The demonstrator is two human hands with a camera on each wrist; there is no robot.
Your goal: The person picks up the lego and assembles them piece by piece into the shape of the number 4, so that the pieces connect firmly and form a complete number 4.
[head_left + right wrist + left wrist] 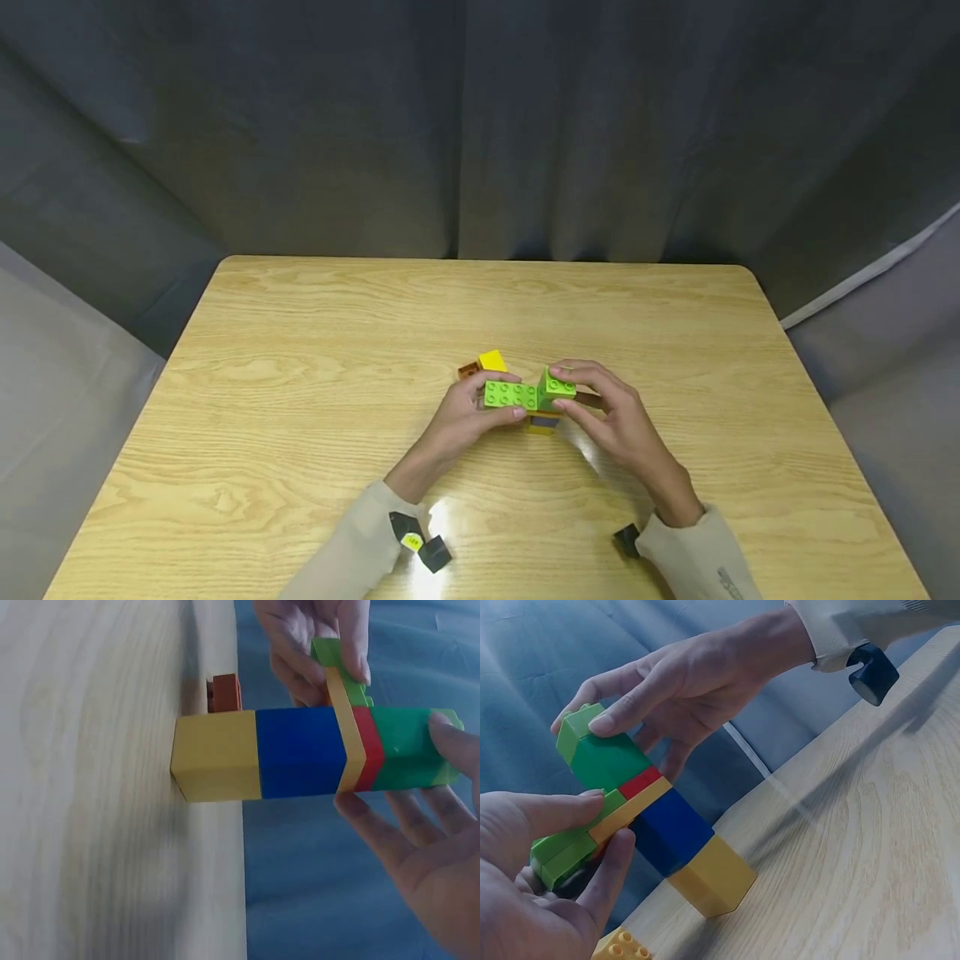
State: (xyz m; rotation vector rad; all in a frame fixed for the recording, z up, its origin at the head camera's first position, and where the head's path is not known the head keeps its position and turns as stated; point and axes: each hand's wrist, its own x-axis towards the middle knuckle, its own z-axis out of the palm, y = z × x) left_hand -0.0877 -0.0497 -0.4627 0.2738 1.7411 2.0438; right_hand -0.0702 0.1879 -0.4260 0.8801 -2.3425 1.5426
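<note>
A tower of toy building bricks stands on the table between both hands. From the bottom it runs yellow brick [217, 757], blue brick [300, 753], thin orange plate [346, 731], thin red layer [369, 748], dark green brick [405, 750], then a light green brick [558, 387] on top. Out to the left side, a long light green brick [511, 395] lies on the orange plate. My left hand [461, 415] pinches this long brick and the plate between thumb and fingers. With thumb and fingertips, my right hand [615, 417] grips the tower's top.
Behind my left hand lie a yellow brick [492, 360] and a reddish-brown brick [468, 371]. The wooden table [337, 350] ends at a dark curtain [465, 125]. A black device [435, 553] is fixed at the left sleeve, and another black piece [626, 540] at the right.
</note>
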